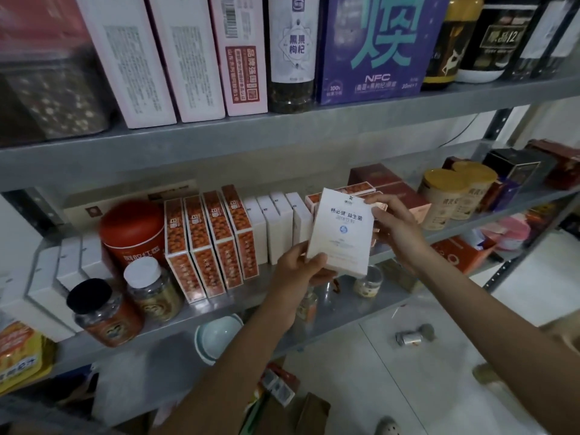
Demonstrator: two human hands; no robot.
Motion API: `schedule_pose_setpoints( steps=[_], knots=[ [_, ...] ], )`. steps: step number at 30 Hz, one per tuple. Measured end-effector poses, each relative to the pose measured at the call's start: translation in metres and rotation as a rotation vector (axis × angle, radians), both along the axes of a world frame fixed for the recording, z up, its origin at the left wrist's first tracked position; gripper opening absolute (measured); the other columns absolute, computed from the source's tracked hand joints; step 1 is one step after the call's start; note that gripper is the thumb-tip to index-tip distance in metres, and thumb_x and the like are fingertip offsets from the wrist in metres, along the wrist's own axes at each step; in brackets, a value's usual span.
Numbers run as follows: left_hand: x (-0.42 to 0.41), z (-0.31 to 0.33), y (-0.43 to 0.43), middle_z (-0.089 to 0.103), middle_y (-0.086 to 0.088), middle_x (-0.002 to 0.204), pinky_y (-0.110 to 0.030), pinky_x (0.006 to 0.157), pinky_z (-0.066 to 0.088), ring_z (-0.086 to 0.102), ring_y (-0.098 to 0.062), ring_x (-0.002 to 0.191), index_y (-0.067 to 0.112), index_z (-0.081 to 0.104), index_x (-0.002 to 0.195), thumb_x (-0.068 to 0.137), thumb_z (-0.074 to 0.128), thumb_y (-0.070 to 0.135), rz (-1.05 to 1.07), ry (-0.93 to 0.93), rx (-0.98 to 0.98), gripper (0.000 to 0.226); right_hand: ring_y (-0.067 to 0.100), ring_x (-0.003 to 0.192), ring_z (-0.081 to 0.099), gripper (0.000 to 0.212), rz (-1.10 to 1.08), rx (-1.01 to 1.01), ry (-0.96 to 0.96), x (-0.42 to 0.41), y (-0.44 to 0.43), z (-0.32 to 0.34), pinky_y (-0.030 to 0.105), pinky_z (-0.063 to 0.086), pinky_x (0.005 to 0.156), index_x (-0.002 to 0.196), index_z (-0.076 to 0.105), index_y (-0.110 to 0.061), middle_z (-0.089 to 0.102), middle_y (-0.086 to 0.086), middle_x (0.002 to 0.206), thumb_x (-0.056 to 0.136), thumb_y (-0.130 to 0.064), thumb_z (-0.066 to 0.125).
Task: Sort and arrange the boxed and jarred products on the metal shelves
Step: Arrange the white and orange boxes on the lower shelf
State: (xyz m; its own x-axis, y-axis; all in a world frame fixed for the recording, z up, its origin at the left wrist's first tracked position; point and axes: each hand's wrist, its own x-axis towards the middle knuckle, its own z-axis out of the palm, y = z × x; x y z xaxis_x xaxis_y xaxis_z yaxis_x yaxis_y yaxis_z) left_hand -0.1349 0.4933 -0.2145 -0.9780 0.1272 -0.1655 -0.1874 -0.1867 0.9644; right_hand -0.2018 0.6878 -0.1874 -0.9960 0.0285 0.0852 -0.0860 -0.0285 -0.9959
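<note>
One white box (pixel 340 233): we are holding it before the middle shelf (pixel 345 307), left hand (pixel 301 268) fingers gripping its lower corner, right hand (pixel 395 227) fingers gripping its upper edge. A black-lidded jar (pixel 100 312) is standing at the shelf front.

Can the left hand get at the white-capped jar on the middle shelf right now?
Probably yes, once freed. The left hand pinches the white box at its lower corner, but the right hand holds it too. The white-capped jar stands near the front of the shelf, nothing before it.
</note>
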Motion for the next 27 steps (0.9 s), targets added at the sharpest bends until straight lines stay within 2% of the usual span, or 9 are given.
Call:
schedule_pose_setpoints(
  steps=[4,8,11,15,17,21,23,25,27],
  knots=[
    [0.001,-0.004,0.002,0.071,-0.009,0.115,-0.041,0.089,0.057,0.071,-0.022,0.098,0.013,0.061,0.118,0.093,0.059,0.014,0.052,-0.008,0.019,0.025,0.016,0.094,0.070,0.025,0.245,0.056,-0.108,0.003,0.006,-0.004,0.024,0.054,0.067,0.106,0.068,-0.016,0.073,0.001,0.108,0.100,-0.026,0.046],
    [0.000,-0.003,0.010,0.064,-0.002,0.126,-0.023,0.080,0.058,0.065,-0.016,0.108,0.029,0.057,0.113,0.094,0.061,0.020,0.113,0.116,-0.226,0.021,0.017,0.093,0.072,0.040,0.090,0.027,-0.109,0.008,-0.002,0.000,0.025,0.055,0.071,0.100,0.074,-0.018,0.075,0.000,0.105,0.103,-0.035,0.038],
    [0.001,-0.011,0.018,0.038,0.003,0.140,-0.005,0.090,0.044,0.037,-0.001,0.124,0.025,0.038,0.140,0.087,0.069,0.032,0.262,0.326,-0.589,0.062,0.008,0.086,0.071,0.040,-0.022,0.026,-0.073,0.014,-0.016,0.000,0.017,0.052,0.065,0.096,0.075,-0.026,0.076,-0.007,0.098,0.103,-0.037,0.038],
    [0.005,-0.012,0.027,0.010,0.013,0.148,0.011,0.074,0.023,0.006,0.015,0.116,0.041,0.000,0.145,0.074,0.078,0.045,0.201,0.377,-0.678,0.106,0.006,0.091,0.068,0.041,-0.053,0.031,-0.030,0.026,-0.033,-0.001,0.014,0.052,0.065,0.090,0.077,-0.043,0.073,-0.013,0.102,0.103,-0.042,0.038],
    [0.004,-0.013,0.024,0.017,0.011,0.147,0.010,0.075,0.024,0.008,0.014,0.116,0.042,0.000,0.145,0.072,0.081,0.044,0.284,0.402,-0.711,0.109,0.009,0.096,0.066,0.037,-0.018,0.044,-0.029,0.029,-0.038,-0.003,0.014,0.053,0.064,0.094,0.075,-0.048,0.070,-0.011,0.110,0.102,-0.045,0.039],
    [0.001,-0.007,0.006,0.035,0.038,0.117,-0.011,0.077,0.042,0.039,0.007,0.107,0.051,0.028,0.134,0.070,0.083,0.039,0.287,0.266,-0.449,0.086,0.013,0.111,0.063,0.047,0.112,0.130,-0.074,0.029,-0.035,-0.006,0.025,0.055,0.081,0.137,0.044,-0.054,0.054,-0.007,0.139,0.093,-0.070,0.036],
    [0.000,-0.006,-0.005,0.053,0.017,0.122,-0.018,0.066,0.054,0.060,-0.003,0.097,0.045,0.047,0.122,0.081,0.074,0.037,0.172,0.127,-0.245,0.050,0.008,0.116,0.059,0.049,0.151,0.133,0.015,0.029,-0.030,-0.004,0.031,0.050,0.094,0.135,0.023,-0.072,0.042,-0.019,0.145,0.088,-0.075,0.033],
    [0.001,-0.004,-0.014,0.065,-0.006,0.118,-0.023,0.066,0.056,0.068,-0.008,0.083,0.031,0.060,0.113,0.090,0.061,0.037,0.115,-0.043,-0.061,0.024,0.008,0.128,0.048,0.044,0.187,0.131,0.059,0.027,-0.023,0.001,0.038,0.041,0.103,0.130,0.020,-0.077,0.037,-0.028,0.144,0.089,-0.069,0.036],
    [0.007,-0.004,-0.020,0.071,-0.016,0.106,-0.030,0.070,0.055,0.068,-0.020,0.083,0.015,0.063,0.114,0.079,0.058,0.052,0.048,-0.139,0.120,0.051,0.009,0.135,0.040,0.049,0.263,0.168,0.039,0.023,-0.014,0.004,0.041,0.036,0.106,0.136,0.033,-0.065,0.041,-0.025,0.146,0.090,-0.057,0.047]
  ],
)
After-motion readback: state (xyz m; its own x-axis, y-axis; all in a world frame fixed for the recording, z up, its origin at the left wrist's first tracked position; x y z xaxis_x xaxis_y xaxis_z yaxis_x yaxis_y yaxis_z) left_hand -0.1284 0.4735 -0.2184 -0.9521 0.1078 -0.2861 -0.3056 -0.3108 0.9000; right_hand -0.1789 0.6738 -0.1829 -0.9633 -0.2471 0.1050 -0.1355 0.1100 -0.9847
